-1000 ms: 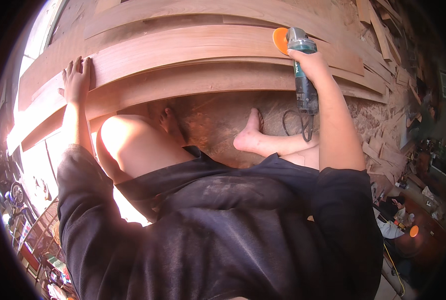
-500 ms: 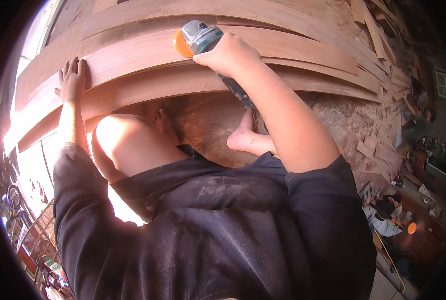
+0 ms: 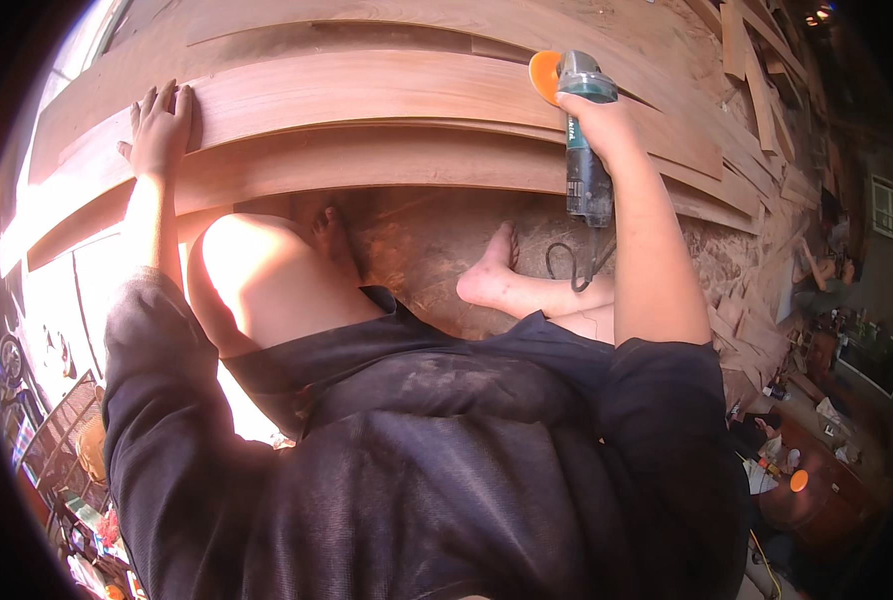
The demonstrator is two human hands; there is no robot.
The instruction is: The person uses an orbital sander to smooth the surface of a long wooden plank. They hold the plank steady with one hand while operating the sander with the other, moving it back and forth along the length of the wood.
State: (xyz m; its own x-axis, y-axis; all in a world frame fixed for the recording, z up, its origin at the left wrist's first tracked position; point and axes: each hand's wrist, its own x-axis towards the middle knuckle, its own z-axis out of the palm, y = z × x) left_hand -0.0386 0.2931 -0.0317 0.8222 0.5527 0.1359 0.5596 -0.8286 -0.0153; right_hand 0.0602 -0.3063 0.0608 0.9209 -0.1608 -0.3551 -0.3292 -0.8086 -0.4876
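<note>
My right hand [image 3: 604, 125] is wrapped round an angle grinder [image 3: 589, 188] with a teal and dark body. Its orange disc [image 3: 544, 77] faces left, at the right part of a long wooden board [image 3: 367, 88]; I cannot tell whether it touches the wood. A dark cord [image 3: 574, 270] curls from the tool's lower end, near my right leg. Toward the left end of the same board, my left hand [image 3: 162, 135] lies flat with its fingers stretched out. Below this board's near edge runs another plank [image 3: 367, 163].
More planks [image 3: 387, 15] lie beyond the board. Wood offcuts [image 3: 752, 80] pile up at the far right. My bare foot [image 3: 492, 265] rests on the dusty floor [image 3: 407, 240] close to the planks. Bright light washes out the left side.
My right hand has carried the angle grinder to the right along the board, and the tool now stands more upright in view. My left hand stays on the board, appearing slightly farther right.
</note>
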